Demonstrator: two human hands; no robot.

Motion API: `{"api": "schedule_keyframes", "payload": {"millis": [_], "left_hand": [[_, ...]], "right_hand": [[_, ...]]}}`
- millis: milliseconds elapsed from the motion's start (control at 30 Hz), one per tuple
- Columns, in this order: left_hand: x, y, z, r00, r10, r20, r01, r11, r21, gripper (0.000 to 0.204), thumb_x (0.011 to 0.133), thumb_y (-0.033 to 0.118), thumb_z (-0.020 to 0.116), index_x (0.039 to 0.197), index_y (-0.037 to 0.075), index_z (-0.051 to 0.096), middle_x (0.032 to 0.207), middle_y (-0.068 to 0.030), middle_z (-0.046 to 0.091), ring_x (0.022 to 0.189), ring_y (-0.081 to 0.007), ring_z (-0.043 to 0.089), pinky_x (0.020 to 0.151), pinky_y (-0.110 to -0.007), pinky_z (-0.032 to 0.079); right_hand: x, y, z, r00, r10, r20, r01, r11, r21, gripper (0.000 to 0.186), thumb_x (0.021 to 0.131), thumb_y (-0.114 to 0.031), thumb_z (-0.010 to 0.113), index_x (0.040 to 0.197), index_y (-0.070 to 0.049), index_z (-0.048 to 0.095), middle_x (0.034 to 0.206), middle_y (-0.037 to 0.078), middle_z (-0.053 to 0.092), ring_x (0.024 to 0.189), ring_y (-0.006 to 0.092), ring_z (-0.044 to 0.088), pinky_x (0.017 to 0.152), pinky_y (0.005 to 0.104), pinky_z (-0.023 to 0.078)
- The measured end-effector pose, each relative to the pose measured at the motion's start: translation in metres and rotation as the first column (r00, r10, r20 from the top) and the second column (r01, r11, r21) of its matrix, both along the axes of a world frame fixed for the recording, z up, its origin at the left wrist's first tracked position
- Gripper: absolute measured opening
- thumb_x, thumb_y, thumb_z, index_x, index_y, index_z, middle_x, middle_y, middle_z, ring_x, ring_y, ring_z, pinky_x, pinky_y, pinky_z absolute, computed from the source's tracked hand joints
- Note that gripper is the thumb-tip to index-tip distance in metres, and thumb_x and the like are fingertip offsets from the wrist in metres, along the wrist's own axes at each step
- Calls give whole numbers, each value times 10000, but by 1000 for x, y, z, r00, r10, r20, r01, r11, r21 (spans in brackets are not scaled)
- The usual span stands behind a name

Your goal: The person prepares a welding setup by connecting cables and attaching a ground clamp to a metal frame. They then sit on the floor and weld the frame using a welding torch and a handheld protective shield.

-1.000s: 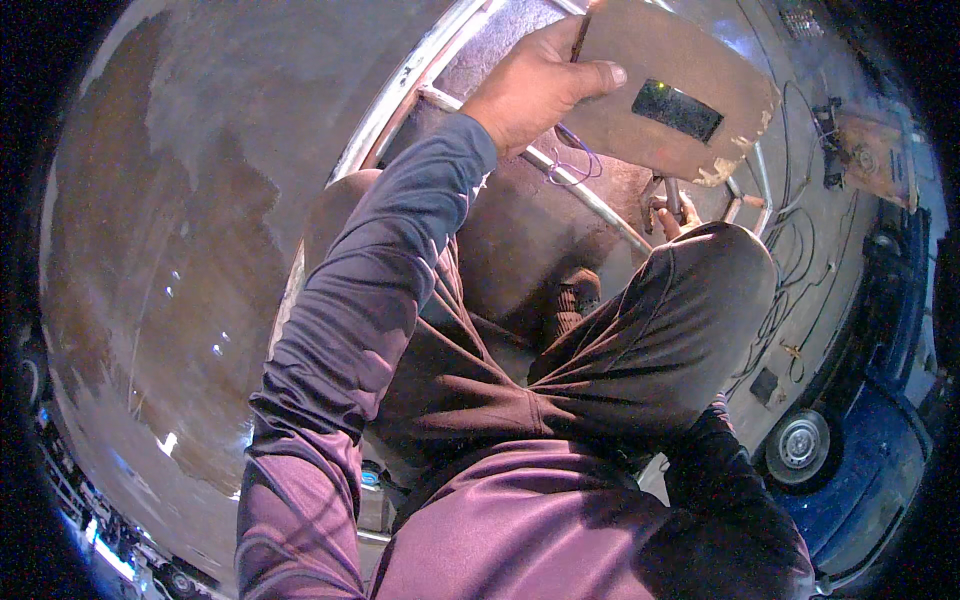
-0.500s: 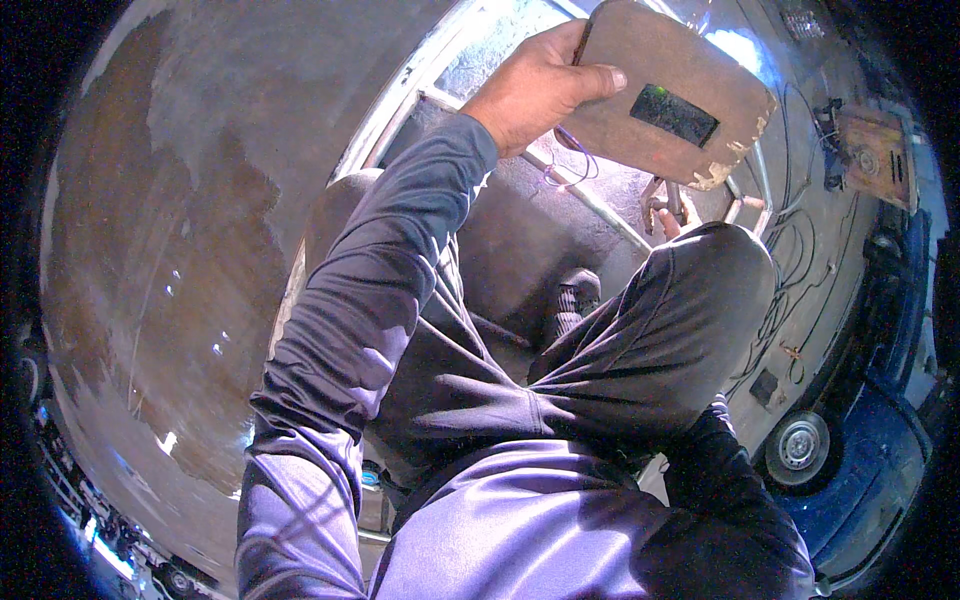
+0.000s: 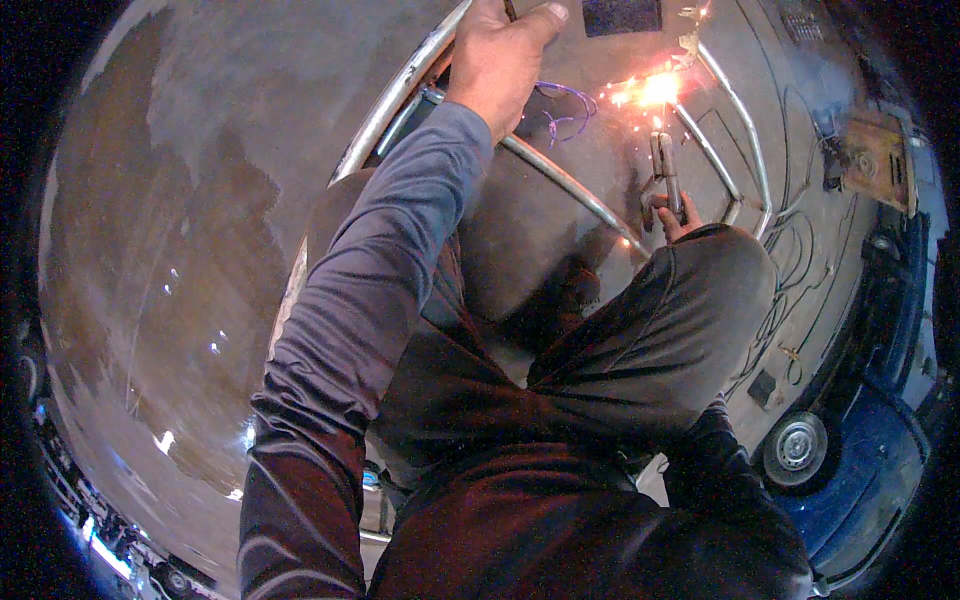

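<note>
My left hand (image 3: 500, 62) grips the edge of a brown welding hand shield (image 3: 622, 15) with a dark window and a chipped corner, partly cut off by the top of the view. Beyond my right knee, my right hand (image 3: 682, 218) is closed around a welding electrode holder (image 3: 665, 165); the knee hides part of that hand. Bright orange sparks (image 3: 660, 88) burst just past the holder's tip, by the shield's lower edge. Below the shield lies a frame of metal tubes (image 3: 565, 180). The glare hides the electrode and the spot it meets.
A thin purple wire (image 3: 572, 100) loops beside a tube. Black cables (image 3: 795, 250) snake over the floor at the right, near a rusty box-shaped machine (image 3: 875, 155). A blue vehicle (image 3: 865, 465) with a wheel (image 3: 800, 448) stands at the lower right. Damp patches mark the left floor.
The shield has moved up and left, partly out of view, with my left hand. The white-violet glare has given way to orange sparks, and more of the electrode holder shows.
</note>
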State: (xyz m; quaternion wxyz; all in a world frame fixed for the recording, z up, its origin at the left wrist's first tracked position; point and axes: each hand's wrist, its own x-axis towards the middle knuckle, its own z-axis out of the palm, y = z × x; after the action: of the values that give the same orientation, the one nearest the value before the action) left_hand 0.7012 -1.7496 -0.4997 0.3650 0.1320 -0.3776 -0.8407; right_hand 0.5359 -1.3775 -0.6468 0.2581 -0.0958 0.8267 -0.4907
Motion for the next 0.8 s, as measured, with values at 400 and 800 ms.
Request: {"api": "schedule_keyframes", "payload": {"millis": [400, 800], "left_hand": [[4, 1, 1, 992, -95, 87, 99, 994, -45, 407, 897, 17, 501, 1301, 0, 458, 1194, -88, 578, 1086, -188, 557, 948, -314, 443], [4, 18, -13, 930, -331, 160, 363, 900, -244, 436, 871, 101, 569, 1280, -15, 473, 1121, -119, 606, 997, -191, 593, 839, -319, 495]], "right_hand": [[-15, 2, -8, 957, 233, -171, -166, 929, 332, 240, 885, -153, 628, 1121, -112, 617, 636, -43, 482, 540, 66, 393, 494, 242, 291], [-15, 6, -11, 926, 275, -259, -217, 948, 233, 336, 850, -279, 639, 1131, -103, 587, 625, -51, 459, 516, 69, 391, 469, 249, 279]]}}
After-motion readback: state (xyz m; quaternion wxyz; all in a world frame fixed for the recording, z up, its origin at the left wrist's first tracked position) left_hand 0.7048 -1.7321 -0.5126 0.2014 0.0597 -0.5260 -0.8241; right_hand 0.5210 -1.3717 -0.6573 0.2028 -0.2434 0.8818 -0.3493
